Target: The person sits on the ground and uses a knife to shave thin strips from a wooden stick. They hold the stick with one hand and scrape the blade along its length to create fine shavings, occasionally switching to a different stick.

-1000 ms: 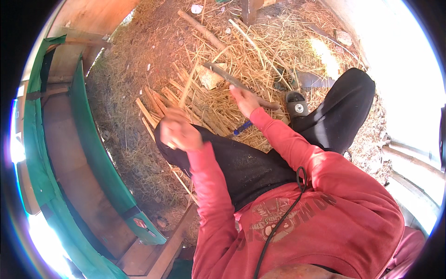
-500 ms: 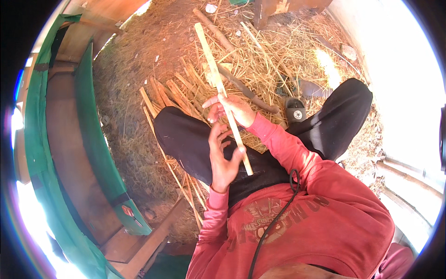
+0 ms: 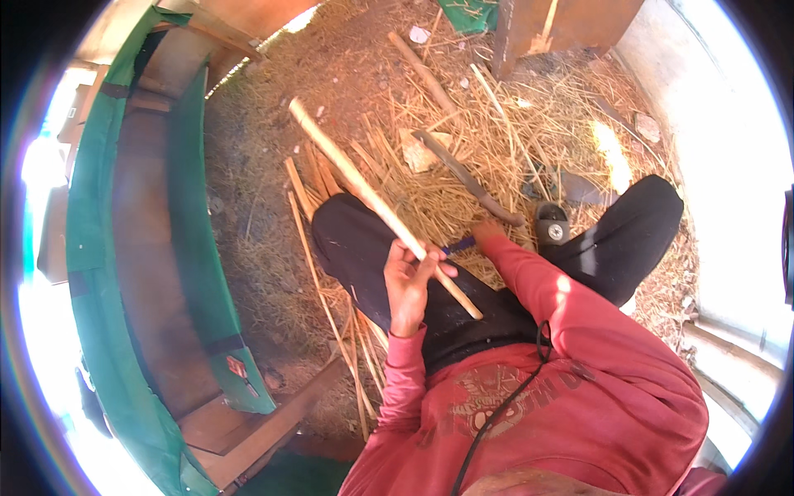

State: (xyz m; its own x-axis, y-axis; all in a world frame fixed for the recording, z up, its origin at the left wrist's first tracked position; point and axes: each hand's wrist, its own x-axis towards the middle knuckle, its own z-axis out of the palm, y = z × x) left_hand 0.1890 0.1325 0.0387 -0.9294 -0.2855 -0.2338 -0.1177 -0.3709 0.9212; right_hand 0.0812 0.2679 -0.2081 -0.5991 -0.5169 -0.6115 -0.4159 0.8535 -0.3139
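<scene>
My left hand [image 3: 407,285] is closed around a long pale wooden stick [image 3: 356,179], which slants from the far left down over my lap. Its lower end lies above my dark trousers. My right hand [image 3: 488,231] is low between my knees, at one end of a narrow dark blue thing [image 3: 460,245]. Its fingers look closed there, but they are partly hidden, and the blue thing's kind is unclear. Just beyond that hand a brown curved stick [image 3: 471,182] lies on the straw, beside a pale block of wood [image 3: 423,150].
Several split wooden strips [image 3: 304,240] lie beside my left knee. Loose straw [image 3: 529,124] covers the ground ahead. A grey sandal [image 3: 552,223] is near my right knee. At the left stands a green-edged wooden trough [image 3: 157,248]; a wooden panel [image 3: 562,33] stands at the far side.
My right hand has let go of the stick and moved down right to the blue thing. My left hand now grips the stick, which has tilted further left. The view has shifted slightly.
</scene>
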